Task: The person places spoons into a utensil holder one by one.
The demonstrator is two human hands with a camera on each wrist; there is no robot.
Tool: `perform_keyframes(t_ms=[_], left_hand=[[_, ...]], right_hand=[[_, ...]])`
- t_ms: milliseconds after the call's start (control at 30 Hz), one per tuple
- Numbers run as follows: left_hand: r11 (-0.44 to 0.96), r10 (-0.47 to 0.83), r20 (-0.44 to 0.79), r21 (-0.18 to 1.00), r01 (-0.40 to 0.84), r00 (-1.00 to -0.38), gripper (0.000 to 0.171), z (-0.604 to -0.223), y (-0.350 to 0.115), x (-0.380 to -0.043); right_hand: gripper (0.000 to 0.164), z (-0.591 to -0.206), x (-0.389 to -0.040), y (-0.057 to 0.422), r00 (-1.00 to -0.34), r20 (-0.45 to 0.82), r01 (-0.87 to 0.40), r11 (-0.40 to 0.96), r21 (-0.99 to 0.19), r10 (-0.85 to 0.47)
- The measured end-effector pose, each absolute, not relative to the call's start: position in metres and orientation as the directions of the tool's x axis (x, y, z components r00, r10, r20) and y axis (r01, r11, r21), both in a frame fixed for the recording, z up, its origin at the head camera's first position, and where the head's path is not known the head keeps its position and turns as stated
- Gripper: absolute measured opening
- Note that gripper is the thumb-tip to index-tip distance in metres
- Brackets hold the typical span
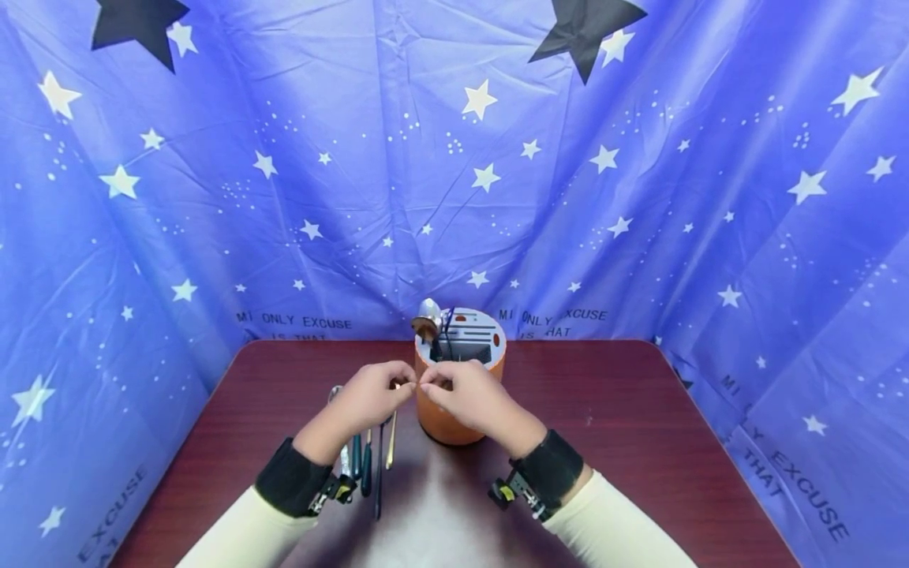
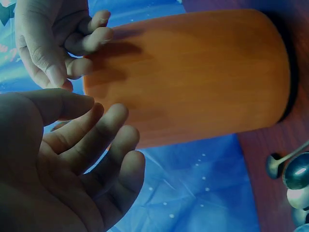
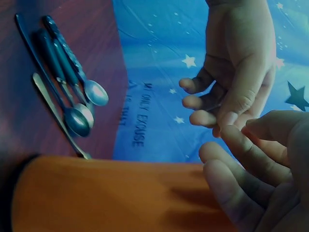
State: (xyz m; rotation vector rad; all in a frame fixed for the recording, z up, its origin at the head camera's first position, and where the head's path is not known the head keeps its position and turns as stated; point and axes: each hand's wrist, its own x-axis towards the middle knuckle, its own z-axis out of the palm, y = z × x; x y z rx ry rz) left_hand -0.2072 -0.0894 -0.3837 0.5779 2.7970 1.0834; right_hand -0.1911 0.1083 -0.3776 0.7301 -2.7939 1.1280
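Observation:
My left hand and right hand meet fingertip to fingertip before an orange cylindrical holder. Their fingers are loosely bent, and I see nothing held between them. In the left wrist view, the left thumb and index fingertip come close together beside the holder's upper end. The right wrist view shows the right hand with relaxed fingers near the left fingertips. The holder has a pale slotted top with a dark opening. A spoon stands bowl up at its left rim.
Several spoons with dark, patterned and gold handles lie side by side on the red-brown table, left of the holder, partly below my left forearm. A blue star-printed curtain surrounds the table at the back and sides.

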Motion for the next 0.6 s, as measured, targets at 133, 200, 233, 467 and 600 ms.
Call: perform_keyframes(t_ms=[133,200,233,467,600], left_hand=[[0.688,0.354,0.041,0.665,0.29,-0.935,0.006,-0.394,-0.097,-0.202],[0.694,0.344,0.039,0.663,0.281,-0.938,0.006,-0.4,-0.1,-0.201],[0.698,0.339,0.038,0.66,0.278,-0.94,0.006,-0.404,-0.102,-0.2],[0.704,0.318,0.022,0.664,0.252,-0.948,0.006,-0.431,-0.112,-0.197],[0.705,0.326,0.044,0.654,0.274,-0.944,0.007,-0.447,-0.116,-0.197]], right_hand=[[0.01,-0.392,-0.191,0.098,-0.883,0.173,-0.442,0.653,-0.615,-0.436],[0.011,-0.4,-0.191,0.093,-0.88,0.162,-0.446,0.659,-0.605,-0.447],[0.011,-0.403,-0.191,0.09,-0.877,0.157,-0.449,0.658,-0.605,-0.454],[0.006,-0.43,-0.194,0.078,-0.859,0.167,-0.481,0.649,-0.59,-0.484],[0.004,-0.444,-0.196,0.071,-0.859,0.161,-0.482,0.661,-0.575,-0.486]])
